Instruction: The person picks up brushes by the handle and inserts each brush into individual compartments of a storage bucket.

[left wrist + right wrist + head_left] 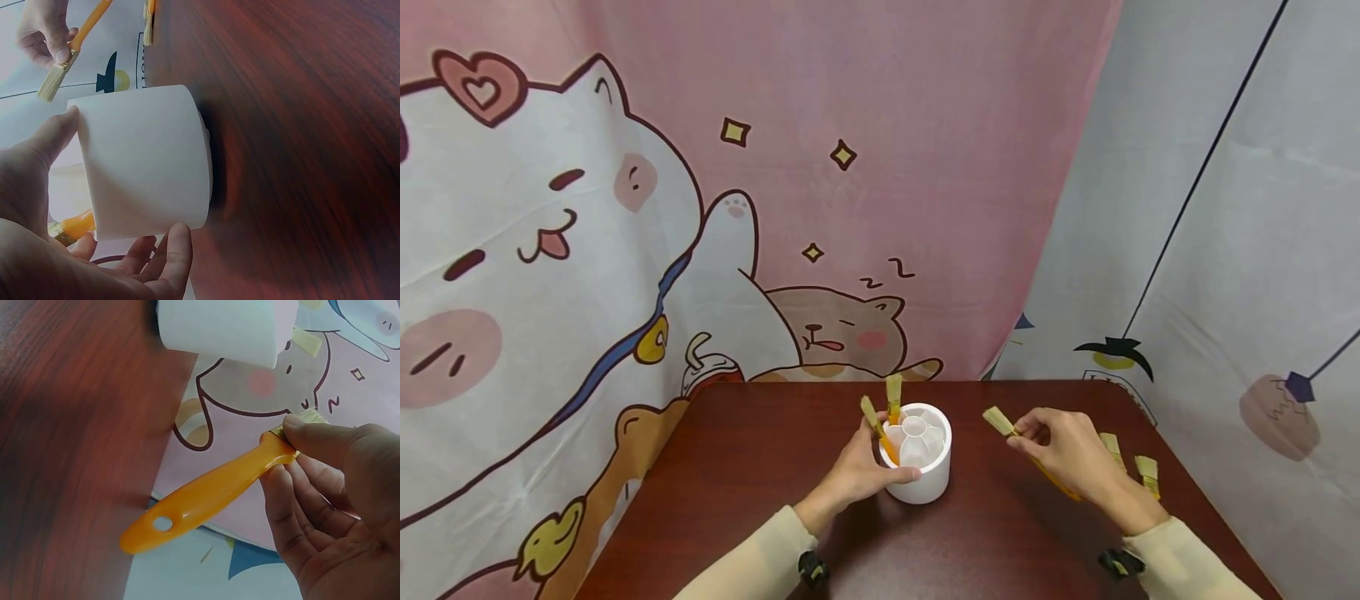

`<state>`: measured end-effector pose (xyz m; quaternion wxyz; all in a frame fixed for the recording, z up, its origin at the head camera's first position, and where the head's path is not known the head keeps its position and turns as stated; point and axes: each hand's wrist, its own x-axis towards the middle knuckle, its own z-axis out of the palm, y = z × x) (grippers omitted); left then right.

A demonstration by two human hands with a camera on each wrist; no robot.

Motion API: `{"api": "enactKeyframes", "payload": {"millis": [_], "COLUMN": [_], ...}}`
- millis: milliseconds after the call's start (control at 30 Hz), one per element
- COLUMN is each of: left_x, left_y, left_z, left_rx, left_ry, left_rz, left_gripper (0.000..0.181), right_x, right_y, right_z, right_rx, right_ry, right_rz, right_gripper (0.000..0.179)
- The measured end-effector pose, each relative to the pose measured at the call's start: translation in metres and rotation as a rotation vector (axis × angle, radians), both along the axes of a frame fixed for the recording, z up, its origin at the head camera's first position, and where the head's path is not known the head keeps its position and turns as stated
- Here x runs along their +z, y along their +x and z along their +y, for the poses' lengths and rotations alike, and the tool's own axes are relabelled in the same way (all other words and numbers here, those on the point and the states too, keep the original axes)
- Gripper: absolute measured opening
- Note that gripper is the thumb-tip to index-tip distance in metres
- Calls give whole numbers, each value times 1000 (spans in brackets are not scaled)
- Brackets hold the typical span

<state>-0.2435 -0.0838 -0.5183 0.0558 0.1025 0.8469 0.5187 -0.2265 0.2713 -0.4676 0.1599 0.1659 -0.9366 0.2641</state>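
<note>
The left hand (857, 468) grips a white compartmented holder (931, 483) containing two paintbrushes (893, 398); right of it, the right hand (1070, 452) pinches another paintbrush (212, 490) above the tabletop (752, 475). Loading seems the step; next likely calls for handle-down lowering.

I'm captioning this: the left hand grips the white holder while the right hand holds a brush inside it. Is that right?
Not quite: the left hand grips the white holder, but the brush in the right hand is outside it, off to the right, as the head view shows.
</note>
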Motion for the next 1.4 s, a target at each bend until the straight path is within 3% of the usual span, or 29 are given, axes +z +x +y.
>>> {"api": "enactKeyframes", "payload": {"millis": [600,1400], "left_x": [3,2], "left_y": [0,1], "left_z": [1,0], "left_rx": [-8,-5], "left_ry": [-5,-4], "left_rz": [24,11], "left_gripper": [109,110], "right_x": [13,35], "right_y": [3,15], "right_z": [-13,-34], "right_rx": [29,79], "right_ry": [-14,-88], "right_rz": [92,116], "right_gripper": [18,17]}}
